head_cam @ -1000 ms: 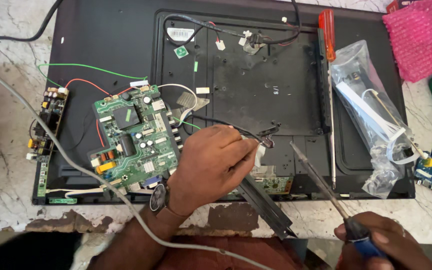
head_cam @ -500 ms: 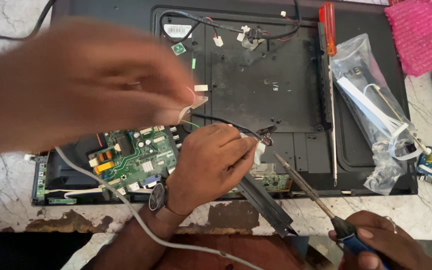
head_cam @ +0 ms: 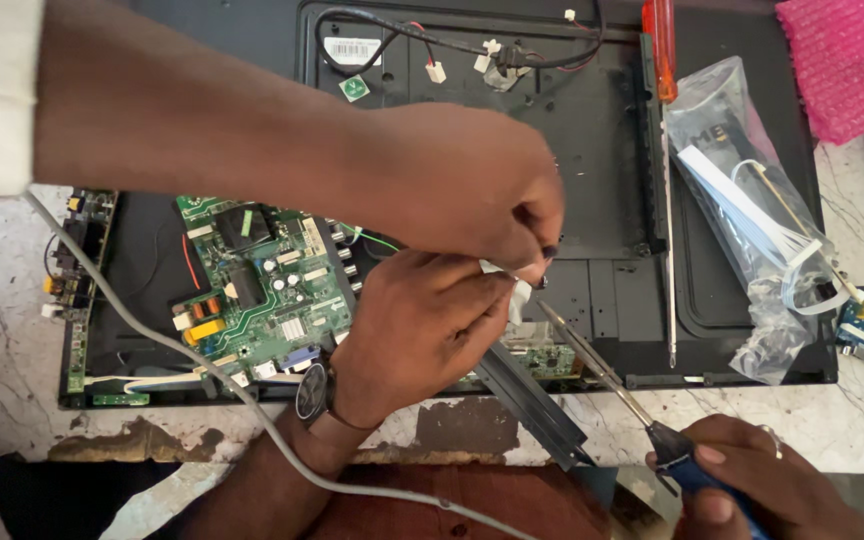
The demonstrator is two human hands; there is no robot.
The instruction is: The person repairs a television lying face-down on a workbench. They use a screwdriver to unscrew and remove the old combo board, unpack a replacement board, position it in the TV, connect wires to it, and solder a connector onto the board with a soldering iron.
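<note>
My left hand pinches white connector | my right hand grips soldering iron, tip just beside connector | co-worker's hand touching above.

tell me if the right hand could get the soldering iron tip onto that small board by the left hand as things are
Probably yes: the soldering iron in the right hand already points there, its tip close. The left hand and another person's hand crowd the small board.

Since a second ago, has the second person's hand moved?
Yes. The second person's hand came in from the left across the green circuit board, now meeting the left hand.
</note>
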